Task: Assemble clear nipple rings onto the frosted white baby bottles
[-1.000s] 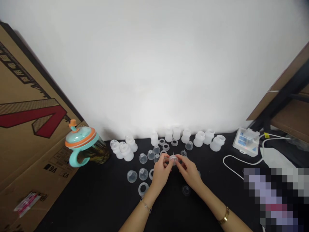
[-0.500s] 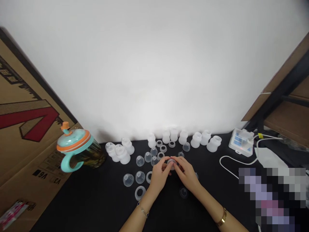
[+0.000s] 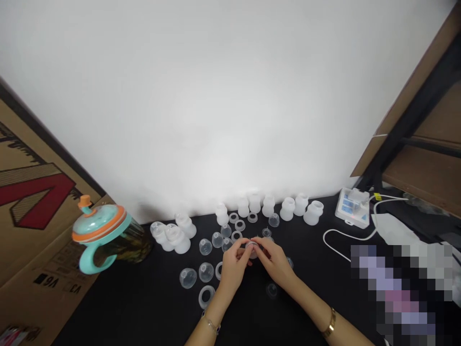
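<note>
Between my two hands is a small translucent bottle collar ring, gripped at its edges by thumbs and fingertips. My left hand pinches its left side; my right hand pinches the right. The fingers partly hide the ring, and I cannot tell whether a nipple sits in it. Left of my left hand lie clear domed caps and other loose rings. A clear, soft-looking nipple rests on the black table below my right hand, and another nipple lies beyond it.
Several white bottles stand along the white wall, with a cluster of capped bottles to the left. A teal-lidded jug stands beside a cardboard box. On the right are a power strip and its white cable.
The view has shifted slightly, so the table items appear a little further left and most sit lower. Both hands keep hold of the ring, which shows tilted more edge-on.
</note>
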A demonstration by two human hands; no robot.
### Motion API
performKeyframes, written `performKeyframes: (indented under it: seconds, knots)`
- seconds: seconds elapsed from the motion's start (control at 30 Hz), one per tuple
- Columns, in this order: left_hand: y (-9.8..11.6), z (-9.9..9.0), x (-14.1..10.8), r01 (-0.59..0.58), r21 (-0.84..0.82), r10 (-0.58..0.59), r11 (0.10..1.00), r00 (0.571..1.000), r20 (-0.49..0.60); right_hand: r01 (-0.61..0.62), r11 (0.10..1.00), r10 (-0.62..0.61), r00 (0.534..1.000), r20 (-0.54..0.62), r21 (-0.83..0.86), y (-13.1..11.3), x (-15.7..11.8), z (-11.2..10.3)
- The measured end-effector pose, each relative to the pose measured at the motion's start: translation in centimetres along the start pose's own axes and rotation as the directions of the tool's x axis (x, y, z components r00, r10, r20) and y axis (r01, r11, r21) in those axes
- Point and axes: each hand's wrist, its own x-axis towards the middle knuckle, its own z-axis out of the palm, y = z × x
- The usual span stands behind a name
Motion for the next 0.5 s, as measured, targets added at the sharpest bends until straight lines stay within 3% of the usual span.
performKeyframes:
  seconds: [0.5]
  knots:
    - [-0.06, 0.1, -0.17, -0.058, 0.064, 0.059, 0.996, 0.998, -0.015, 0.032, 0.998, -0.032, 0.999, -0.007, -0.049, 0.06, 0.14, -0.18]
